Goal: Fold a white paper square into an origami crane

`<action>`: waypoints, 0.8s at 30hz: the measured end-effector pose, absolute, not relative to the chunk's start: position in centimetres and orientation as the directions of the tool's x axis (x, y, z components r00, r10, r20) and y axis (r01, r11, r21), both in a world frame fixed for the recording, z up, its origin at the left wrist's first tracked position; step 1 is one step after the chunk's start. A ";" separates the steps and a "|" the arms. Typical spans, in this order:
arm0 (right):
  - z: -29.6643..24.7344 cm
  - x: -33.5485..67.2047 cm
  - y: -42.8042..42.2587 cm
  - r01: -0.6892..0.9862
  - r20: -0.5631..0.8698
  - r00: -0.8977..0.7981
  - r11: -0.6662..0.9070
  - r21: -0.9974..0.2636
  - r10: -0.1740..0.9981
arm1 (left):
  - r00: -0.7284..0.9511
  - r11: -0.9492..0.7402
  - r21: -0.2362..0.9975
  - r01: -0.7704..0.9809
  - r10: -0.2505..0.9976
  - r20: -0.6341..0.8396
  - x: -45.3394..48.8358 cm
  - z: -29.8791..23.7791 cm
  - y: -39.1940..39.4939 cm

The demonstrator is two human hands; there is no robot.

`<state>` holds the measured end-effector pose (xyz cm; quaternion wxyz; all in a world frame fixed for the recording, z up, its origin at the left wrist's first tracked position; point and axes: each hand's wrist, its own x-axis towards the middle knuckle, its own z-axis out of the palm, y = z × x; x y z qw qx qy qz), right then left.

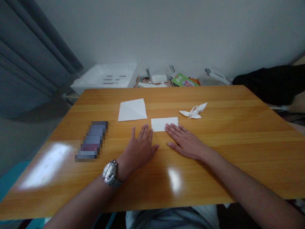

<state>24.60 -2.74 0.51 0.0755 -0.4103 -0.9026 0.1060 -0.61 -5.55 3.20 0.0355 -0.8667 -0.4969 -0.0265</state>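
Note:
A small white paper rectangle (158,124), which looks folded, lies flat on the wooden table. The fingertips of my right hand (184,140) rest on its right part, fingers stretched out. My left hand (141,144) is spread just left of and below the paper, palm down, holding nothing; a metal watch (111,174) is on that wrist. Up and to the left lies a larger white paper sheet (132,110) with a diagonal crease. A folded paper crane (194,111) sits up and to the right of my right hand.
A blurred-out phone (93,140) lies on the table's left side. Behind the table (238,165) stand a white plastic tray (111,74), a green booklet (184,80) and cables. A dark cloth (267,84) is at the right, a grey curtain (30,54) at the left.

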 end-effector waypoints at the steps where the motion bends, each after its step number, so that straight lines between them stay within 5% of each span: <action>1: 0.5 24.6 -2.7 0.724 0.048 -0.652 0.641 -0.254 0.756 | 0.497 -0.495 -0.049 0.868 0.863 0.090 -0.5 3.3 -5.7; 8: 0.5 24.6 -2.7 0.724 0.034 -0.658 0.644 -0.246 0.752 | 0.432 -0.431 -0.054 0.901 0.879 0.202 0.7 4.2 -4.9; 12: 0.4 24.7 -2.7 0.721 0.049 -0.657 0.646 -0.252 0.753 | 0.600 -0.615 0.065 0.786 0.784 0.156 0.6 3.5 -4.2; 24: 0.1 25.0 -2.5 0.703 0.064 -0.677 0.670 -0.238 0.733 | 0.577 -0.588 0.074 0.805 0.806 0.131 0.9 1.6 -4.4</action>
